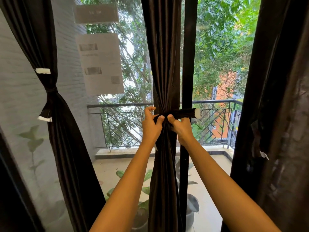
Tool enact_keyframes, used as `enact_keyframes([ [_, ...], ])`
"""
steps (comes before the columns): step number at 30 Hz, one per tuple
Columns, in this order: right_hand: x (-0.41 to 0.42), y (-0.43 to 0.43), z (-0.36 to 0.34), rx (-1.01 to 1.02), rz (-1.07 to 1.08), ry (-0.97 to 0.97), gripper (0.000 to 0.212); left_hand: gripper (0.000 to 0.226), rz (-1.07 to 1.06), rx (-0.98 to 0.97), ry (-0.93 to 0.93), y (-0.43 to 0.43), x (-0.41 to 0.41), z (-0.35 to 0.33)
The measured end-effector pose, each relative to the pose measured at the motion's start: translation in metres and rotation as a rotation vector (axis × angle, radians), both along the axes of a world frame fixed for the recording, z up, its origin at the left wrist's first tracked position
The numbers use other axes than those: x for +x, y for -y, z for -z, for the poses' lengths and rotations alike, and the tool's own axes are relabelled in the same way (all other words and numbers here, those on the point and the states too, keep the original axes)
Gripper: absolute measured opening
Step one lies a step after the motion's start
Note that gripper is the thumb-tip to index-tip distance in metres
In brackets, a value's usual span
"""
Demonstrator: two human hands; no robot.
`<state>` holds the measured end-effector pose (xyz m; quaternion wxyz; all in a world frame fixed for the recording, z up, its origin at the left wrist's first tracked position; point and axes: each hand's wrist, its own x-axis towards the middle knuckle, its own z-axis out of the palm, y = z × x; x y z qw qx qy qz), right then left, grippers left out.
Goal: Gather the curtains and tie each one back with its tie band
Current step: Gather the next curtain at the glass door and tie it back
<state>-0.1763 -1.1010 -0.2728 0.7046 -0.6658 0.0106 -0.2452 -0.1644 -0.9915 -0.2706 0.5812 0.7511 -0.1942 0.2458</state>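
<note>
At the centre, the gathered middle curtain (164, 64) hangs dark brown, and the tie band (182, 113) wraps its waist. The left hand (151, 126) pinches the band between its thumb and curled fingers. The right hand (181, 129) grips it with the thumb pressed on top, and the band's white-tipped end juts toward 3 o'clock. At 9 o'clock the left curtain (50, 47) is already tied. At 11 o'clock the papers (100, 64) on the glass are too blurred to read.

Head view (wide-angle) faces the middle curtain (164, 64) from close
</note>
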Motion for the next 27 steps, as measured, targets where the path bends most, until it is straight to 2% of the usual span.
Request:
enact_keyframes([
  [4, 0.006, 0.003, 0.003, -0.059, 0.032, -0.004, 0.04, 0.056, 0.061, 0.065, -0.056, -0.003, 0.003, -0.005],
  [6, 0.01, 0.005, 0.006, -0.094, 0.048, -0.004, 0.039, 0.06, 0.087, 0.098, -0.079, -0.005, 0.005, -0.009],
  [8, 0.005, 0.003, 0.003, -0.125, 0.055, -0.012, 0.033, 0.055, 0.118, 0.095, -0.119, -0.007, 0.006, -0.011],
  [11, -0.006, -0.002, -0.004, -0.169, 0.06, -0.012, 0.032, 0.03, 0.109, 0.121, -0.113, -0.008, 0.008, -0.012],
  [13, -0.009, -0.003, -0.008, -0.196, 0.063, -0.013, 0.03, 0.024, 0.082, 0.143, -0.114, -0.007, 0.008, -0.012],
  [17, -0.011, -0.001, -0.015, -0.257, 0.062, -0.066, 0.026, 0.027, 0.038, 0.157, -0.104, -0.006, 0.007, -0.013],
  [21, -0.006, 0.007, -0.02, -0.253, 0.0, -0.135, 0.041, 0.03, -0.001, 0.23, -0.095, -0.009, 0.01, -0.017],
  [24, -0.002, 0.014, -0.023, -0.237, -0.078, -0.187, 0.028, 0.038, 0.015, 0.264, -0.109, -0.014, 0.01, -0.023],
  [27, -0.002, 0.016, -0.023, -0.18, -0.096, -0.198, 0.042, 0.039, 0.011, 0.31, -0.07, -0.018, 0.008, -0.03],
])
